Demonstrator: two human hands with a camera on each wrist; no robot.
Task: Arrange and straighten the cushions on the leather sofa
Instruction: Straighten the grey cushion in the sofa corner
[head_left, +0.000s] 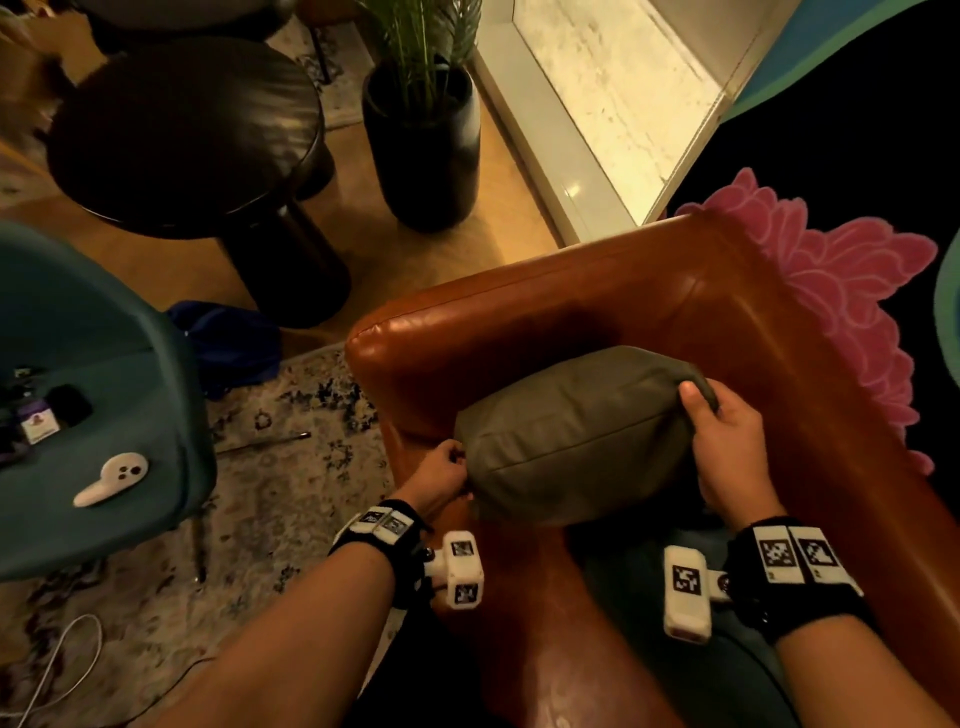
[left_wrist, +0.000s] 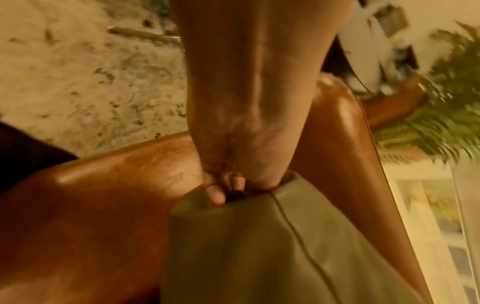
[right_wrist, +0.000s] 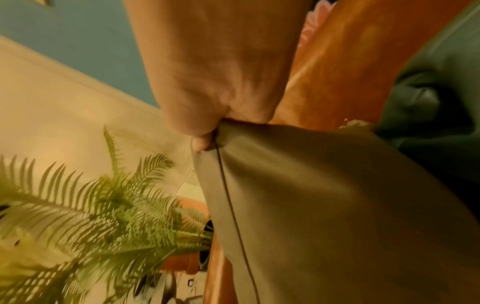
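Note:
An olive-grey cushion (head_left: 576, 436) is held over the corner of the brown leather sofa (head_left: 545, 306), close to its armrest. My left hand (head_left: 444, 467) grips the cushion's near left corner (left_wrist: 202, 201), fingers curled into the fabric. My right hand (head_left: 727, 441) grips the far right corner (right_wrist: 207, 144), thumb on top. The cushion's seam (right_wrist: 233, 205) runs between both grips. A darker green cushion (right_wrist: 441, 102) lies on the seat below my right wrist (head_left: 691, 540).
A black planter with a fern (head_left: 421, 135) stands just beyond the armrest. Round dark tables (head_left: 187, 135) stand at the far left. A teal chair (head_left: 93, 395) holding a white controller (head_left: 111, 478) is at the left. A patterned rug (head_left: 291, 467) covers the floor.

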